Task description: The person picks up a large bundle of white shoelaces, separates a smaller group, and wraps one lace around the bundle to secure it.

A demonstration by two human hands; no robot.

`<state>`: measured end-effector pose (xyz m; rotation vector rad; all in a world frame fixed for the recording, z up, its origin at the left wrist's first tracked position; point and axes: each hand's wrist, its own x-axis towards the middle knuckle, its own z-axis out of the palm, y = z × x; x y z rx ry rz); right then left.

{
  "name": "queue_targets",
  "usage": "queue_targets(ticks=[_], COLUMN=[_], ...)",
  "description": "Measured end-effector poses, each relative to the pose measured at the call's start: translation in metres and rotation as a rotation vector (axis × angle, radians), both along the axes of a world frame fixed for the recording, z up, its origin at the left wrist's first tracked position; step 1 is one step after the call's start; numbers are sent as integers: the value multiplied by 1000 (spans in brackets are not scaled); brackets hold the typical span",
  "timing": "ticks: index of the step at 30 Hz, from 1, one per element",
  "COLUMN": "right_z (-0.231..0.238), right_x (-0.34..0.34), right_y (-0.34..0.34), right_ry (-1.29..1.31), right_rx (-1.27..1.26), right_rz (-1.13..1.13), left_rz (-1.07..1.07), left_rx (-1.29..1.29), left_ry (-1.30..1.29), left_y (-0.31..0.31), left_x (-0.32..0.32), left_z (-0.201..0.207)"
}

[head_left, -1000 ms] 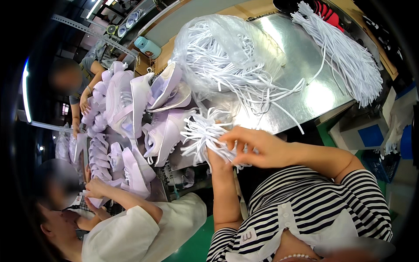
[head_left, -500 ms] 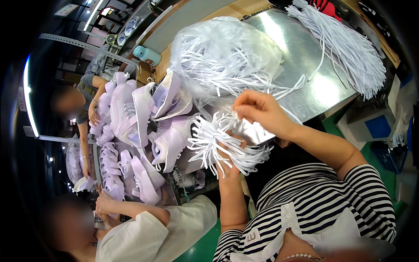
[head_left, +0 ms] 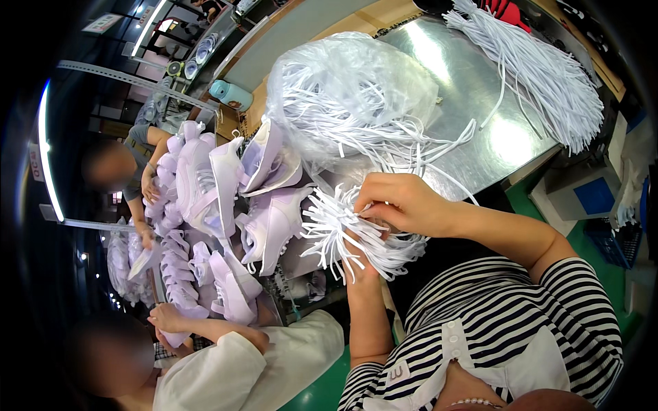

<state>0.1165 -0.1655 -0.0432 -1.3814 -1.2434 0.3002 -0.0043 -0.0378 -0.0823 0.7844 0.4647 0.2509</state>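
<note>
A thick bunch of white shoelaces [head_left: 325, 229] is gripped in my left hand [head_left: 362, 259], its loose ends fanning out over the fingers and hiding most of them. My right hand [head_left: 397, 202] has come down on top of the bunch, thumb and fingertips pinched at the laces. Just beyond my hands, a clear plastic bag [head_left: 329, 68] lies on its side, with many more white laces [head_left: 384, 133] spilling from its mouth. Left of the bunch stand pale lilac sneakers [head_left: 271, 226], piled close together.
A shiny metal tabletop [head_left: 473, 116] carries the bag and a large bundle of white laces [head_left: 534, 75] at the far right. A light blue bottle [head_left: 231, 94] stands at the back left. Two co-workers handle shoes on the left; a white sleeve [head_left: 212, 363] is nearby.
My right hand has moved down and slightly left, from above the bunch onto its laces. My left hand keeps its hold almost in place. The co-workers' hands at the left have shifted a little.
</note>
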Motion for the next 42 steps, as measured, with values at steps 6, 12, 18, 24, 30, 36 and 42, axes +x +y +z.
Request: queue_targets(ticks=[6,12,18,24,30,36,42], right_z=[-4,-5,4,-20,-46,-78,-88], right_x=[-18,-33,-28,51,132,174,193], right_y=[-7,-22,-34,-86,-112,-36,-63], right_ry=[-28,-160,-77,20,-164,-547,-412], right_rx=[260,183,196,-61,-327,-417,-260], right_rz=[67,94,14,-336,-684,-699,-755], left_rz=[247,307,79,15,16,-98,105], left_rx=[-84,190,-404,-616,-567,-525,-534], left_ry=[-37,-82,-438,-344,-303,-175,-493], left_y=[-18,-32,21,-14,-23,-14,5], left_x=[-5,-11,-29,1,5,6,0], left_z=[5,8,-39,35,38,36,63])
